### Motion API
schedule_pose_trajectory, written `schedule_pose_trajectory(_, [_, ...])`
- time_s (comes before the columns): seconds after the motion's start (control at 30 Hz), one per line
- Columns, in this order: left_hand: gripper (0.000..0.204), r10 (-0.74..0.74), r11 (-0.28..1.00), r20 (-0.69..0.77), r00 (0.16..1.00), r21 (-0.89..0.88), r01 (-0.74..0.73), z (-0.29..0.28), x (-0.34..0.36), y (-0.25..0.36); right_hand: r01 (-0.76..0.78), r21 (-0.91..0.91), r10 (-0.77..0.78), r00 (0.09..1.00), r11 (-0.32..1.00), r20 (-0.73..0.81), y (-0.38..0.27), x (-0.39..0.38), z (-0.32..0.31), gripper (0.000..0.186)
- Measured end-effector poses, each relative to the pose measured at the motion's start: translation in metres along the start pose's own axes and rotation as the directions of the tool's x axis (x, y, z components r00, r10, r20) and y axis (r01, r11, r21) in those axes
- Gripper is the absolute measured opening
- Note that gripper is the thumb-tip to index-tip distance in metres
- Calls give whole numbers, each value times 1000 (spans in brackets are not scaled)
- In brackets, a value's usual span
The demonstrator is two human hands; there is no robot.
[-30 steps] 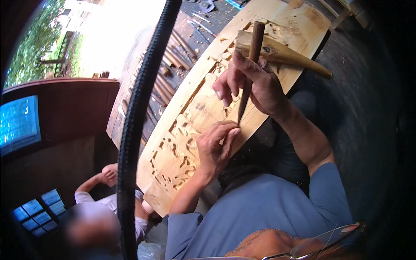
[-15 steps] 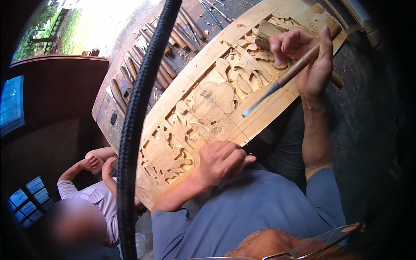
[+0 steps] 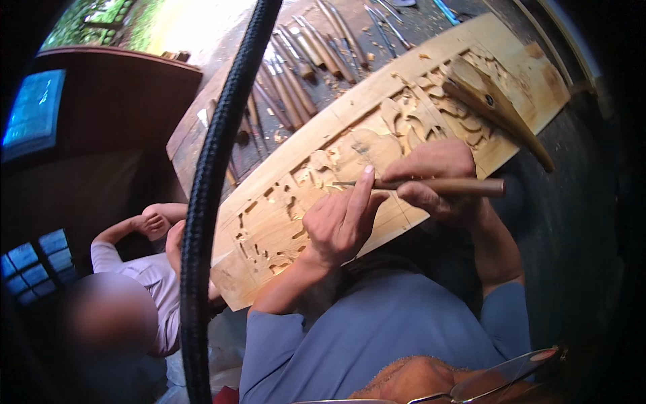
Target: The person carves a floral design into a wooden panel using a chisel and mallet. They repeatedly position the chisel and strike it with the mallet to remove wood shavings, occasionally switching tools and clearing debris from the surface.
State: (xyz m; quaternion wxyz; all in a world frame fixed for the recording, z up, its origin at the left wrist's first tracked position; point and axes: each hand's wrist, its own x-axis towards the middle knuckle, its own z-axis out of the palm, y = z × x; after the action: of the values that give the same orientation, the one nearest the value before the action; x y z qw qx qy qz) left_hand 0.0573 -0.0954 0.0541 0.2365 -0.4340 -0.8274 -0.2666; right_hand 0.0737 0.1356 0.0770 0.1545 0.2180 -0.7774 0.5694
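Observation:
A wood-carving chisel (image 3: 481, 187) with a brown wooden handle lies almost level over the middle of a pale carved board (image 3: 316, 138). My right hand (image 3: 441, 172) is wrapped round its handle. Beside the thin metal blade, my left hand (image 3: 340, 225) steadies the tool, index finger stretched against it and the other fingers curled. The blade's tip points left, over the carved leaves; whether it touches the wood I cannot tell. A wooden mallet (image 3: 498, 111) rests on the board's far right part, its tapered handle reaching past the near edge.
Several wood-handled carving tools (image 3: 296, 91) lie in a row on the dark workbench (image 3: 377, 74) beyond the board, among shavings. Another person (image 3: 145, 276) sits at the left. A thick black cable (image 3: 219, 168) crosses the view's left part.
My right hand has come left and nearer, away from the mallet, turning the chisel level. My left hand has risen from the board's near edge to the blade. The view has shifted slightly.

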Motion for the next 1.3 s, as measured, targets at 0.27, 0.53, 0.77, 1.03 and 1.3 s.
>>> schedule_pose_trajectory(0.27, [14, -137, 925, -7, 991, 357, 130, -20, 8, -32, -113, -250, 105, 993, 962, -45, 9, 2, -33, 45])
schedule_pose_trajectory(0.53, [9, -285, 792, -137, 949, 523, 313, -53, 22, -127, -616, -746, 410, 767, 254, -494, 52, -27, -85, 84])
schedule_pose_trajectory(0.77, [24, -326, 723, -143, 935, 599, 344, -92, -12, -171, -730, -667, 508, 635, 150, -582, 33, -13, -86, 63])
schedule_pose_trajectory(1.03, [24, -379, 700, -236, 895, 559, 444, -97, -21, -182, -372, 320, 488, 585, 871, -648, -19, -13, -110, 63])
schedule_pose_trajectory(1.3, [24, 18, 873, -126, 992, 485, 46, -33, 68, -181, -57, 851, 586, 750, 521, -308, 67, -11, -81, 81])
